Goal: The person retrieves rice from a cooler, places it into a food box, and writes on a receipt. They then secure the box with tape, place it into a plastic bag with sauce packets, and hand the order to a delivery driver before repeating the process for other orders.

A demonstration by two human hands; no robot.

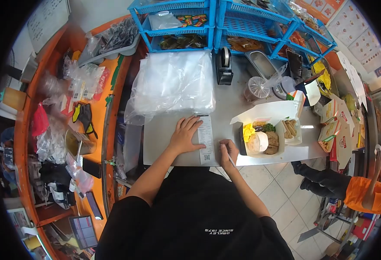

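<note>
My left hand [184, 135] lies flat on the grey counter [164, 138], fingers spread, pressing the left edge of a long white receipt [206, 136]. My right hand [227, 154] is closed around a pen [231, 161] at the receipt's lower right, near the counter's front edge. Just right of it sits an open white meal box [266, 130] with rice, meat and greens inside.
A stack of clear plastic bags [173, 84] lies behind the receipt. A black tape dispenser [224, 67] and blue wire baskets [208, 24] stand at the back. An orange shelf with clutter [75, 108] runs on the left. Another person in orange [363, 193] stands at right.
</note>
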